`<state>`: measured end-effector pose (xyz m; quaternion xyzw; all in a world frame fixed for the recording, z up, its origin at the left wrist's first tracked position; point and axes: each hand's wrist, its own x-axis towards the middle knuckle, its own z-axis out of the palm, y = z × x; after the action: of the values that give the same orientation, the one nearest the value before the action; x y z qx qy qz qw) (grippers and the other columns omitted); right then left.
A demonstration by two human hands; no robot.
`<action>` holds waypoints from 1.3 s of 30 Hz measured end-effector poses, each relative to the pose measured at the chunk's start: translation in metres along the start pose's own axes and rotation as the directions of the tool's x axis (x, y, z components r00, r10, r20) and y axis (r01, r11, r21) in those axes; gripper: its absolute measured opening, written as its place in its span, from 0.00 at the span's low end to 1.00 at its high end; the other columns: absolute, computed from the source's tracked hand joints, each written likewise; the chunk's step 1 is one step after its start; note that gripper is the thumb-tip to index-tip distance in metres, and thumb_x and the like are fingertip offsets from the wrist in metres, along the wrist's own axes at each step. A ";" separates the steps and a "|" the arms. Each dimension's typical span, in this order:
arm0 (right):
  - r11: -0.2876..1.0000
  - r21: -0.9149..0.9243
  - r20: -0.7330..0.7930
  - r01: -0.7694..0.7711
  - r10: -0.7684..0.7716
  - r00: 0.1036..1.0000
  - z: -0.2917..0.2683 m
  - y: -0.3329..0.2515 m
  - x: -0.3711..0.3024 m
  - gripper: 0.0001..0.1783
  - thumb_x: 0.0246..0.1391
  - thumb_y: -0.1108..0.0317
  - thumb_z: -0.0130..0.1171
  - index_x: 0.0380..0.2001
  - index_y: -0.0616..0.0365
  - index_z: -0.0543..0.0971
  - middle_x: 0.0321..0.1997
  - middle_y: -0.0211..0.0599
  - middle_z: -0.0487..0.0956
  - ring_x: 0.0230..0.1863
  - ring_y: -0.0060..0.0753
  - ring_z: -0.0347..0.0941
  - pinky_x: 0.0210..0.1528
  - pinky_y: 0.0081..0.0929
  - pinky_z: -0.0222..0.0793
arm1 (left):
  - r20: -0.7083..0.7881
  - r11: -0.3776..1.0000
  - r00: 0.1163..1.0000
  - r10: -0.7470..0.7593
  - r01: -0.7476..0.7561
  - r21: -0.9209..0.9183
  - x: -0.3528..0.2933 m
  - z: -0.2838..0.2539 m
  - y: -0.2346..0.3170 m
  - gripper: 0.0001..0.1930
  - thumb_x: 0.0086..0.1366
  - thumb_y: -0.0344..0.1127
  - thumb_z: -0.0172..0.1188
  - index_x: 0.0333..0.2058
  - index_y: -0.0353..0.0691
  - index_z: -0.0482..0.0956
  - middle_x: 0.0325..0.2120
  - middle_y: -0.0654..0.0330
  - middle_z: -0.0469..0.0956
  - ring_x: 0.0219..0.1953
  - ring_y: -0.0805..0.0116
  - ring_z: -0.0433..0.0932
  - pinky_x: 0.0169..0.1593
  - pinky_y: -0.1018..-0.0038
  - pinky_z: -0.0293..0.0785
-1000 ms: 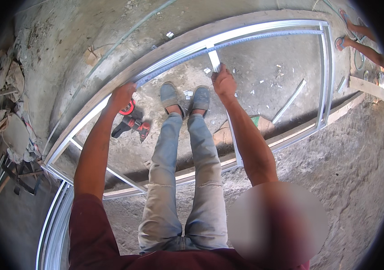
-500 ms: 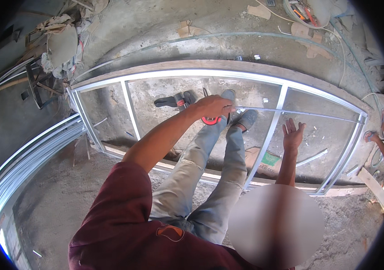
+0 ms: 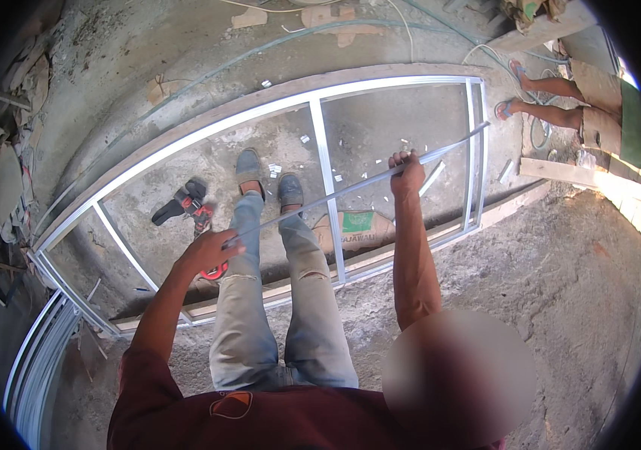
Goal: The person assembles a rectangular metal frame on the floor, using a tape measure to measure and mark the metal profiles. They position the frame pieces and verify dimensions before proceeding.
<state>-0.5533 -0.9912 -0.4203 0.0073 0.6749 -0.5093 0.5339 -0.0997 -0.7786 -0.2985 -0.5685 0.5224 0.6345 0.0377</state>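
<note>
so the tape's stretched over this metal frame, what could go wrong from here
The tape blade held in the right hand might whip back; whether its far end is hooked is unclear. The shoes stand inside the metal frame, whose bars could trip the wearer. The drill lying nearby could get kicked.

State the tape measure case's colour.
The case is red with dark parts, seen in the head view.

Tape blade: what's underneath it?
Beneath the tape blade show the jeans, a metal crossbar and the floor; what the right hand covers can't be seen.
</note>
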 end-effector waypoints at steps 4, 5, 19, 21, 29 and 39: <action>0.997 -0.072 0.036 -0.020 0.022 0.999 -0.028 0.015 -0.073 0.15 0.69 0.62 0.47 0.52 0.60 0.67 0.31 0.41 0.74 0.26 0.38 0.74 0.27 0.36 0.73 | 0.023 0.991 0.994 -0.104 0.106 -0.084 -0.107 0.033 0.016 0.21 0.67 0.54 0.59 0.39 0.38 0.79 0.22 0.46 0.77 0.26 0.50 0.78 0.34 0.60 0.71; 0.994 -0.084 0.009 -0.065 0.066 0.998 -0.034 0.016 -0.095 0.15 0.69 0.62 0.46 0.52 0.60 0.66 0.31 0.42 0.75 0.26 0.39 0.74 0.27 0.36 0.74 | 0.041 0.984 0.990 -0.133 0.137 -0.117 -0.130 0.039 0.030 0.21 0.67 0.53 0.59 0.39 0.37 0.79 0.22 0.47 0.76 0.26 0.51 0.77 0.34 0.61 0.71; 0.974 -0.155 0.234 0.167 -0.128 0.964 -0.036 -0.156 -0.192 0.23 0.66 0.69 0.46 0.63 0.55 0.62 0.28 0.31 0.72 0.23 0.20 0.64 0.24 0.21 0.64 | -0.008 0.790 0.999 -0.046 0.031 -0.613 -0.285 0.190 0.116 0.24 0.69 0.56 0.56 0.48 0.41 0.81 0.27 0.55 0.79 0.32 0.62 0.80 0.40 0.66 0.75; 0.935 -0.273 0.255 0.225 -0.155 0.954 -0.017 -0.168 -0.204 0.27 0.64 0.71 0.46 0.66 0.55 0.59 0.28 0.33 0.73 0.22 0.20 0.63 0.22 0.21 0.62 | -0.227 0.903 0.974 -0.014 -0.085 -0.421 -0.298 0.225 0.118 0.26 0.67 0.57 0.58 0.52 0.43 0.78 0.34 0.53 0.81 0.39 0.57 0.81 0.46 0.63 0.75; 0.834 -0.388 0.268 0.391 -0.304 0.914 0.034 -0.162 -0.277 0.33 0.60 0.74 0.48 0.69 0.59 0.54 0.30 0.40 0.73 0.17 0.21 0.61 0.16 0.23 0.55 | -0.407 0.954 0.882 -0.238 0.134 -0.268 -0.382 0.241 0.139 0.34 0.63 0.58 0.61 0.62 0.44 0.69 0.52 0.46 0.74 0.57 0.44 0.72 0.61 0.56 0.66; 0.927 -0.074 0.095 0.367 -0.359 0.928 -0.011 -0.192 -0.406 0.21 0.66 0.52 0.45 0.54 0.56 0.66 0.39 0.44 0.76 0.22 0.27 0.62 0.20 0.25 0.59 | -0.582 0.996 0.813 -0.025 -0.031 -0.087 -0.475 0.211 0.010 0.22 0.73 0.44 0.43 0.57 0.39 0.74 0.51 0.44 0.76 0.56 0.43 0.72 0.62 0.57 0.66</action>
<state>-0.4928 -0.8592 0.0052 -0.1621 0.6651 -0.5682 0.4566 -0.0837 -0.3751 0.0286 -0.7356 0.4799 0.4536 -0.1509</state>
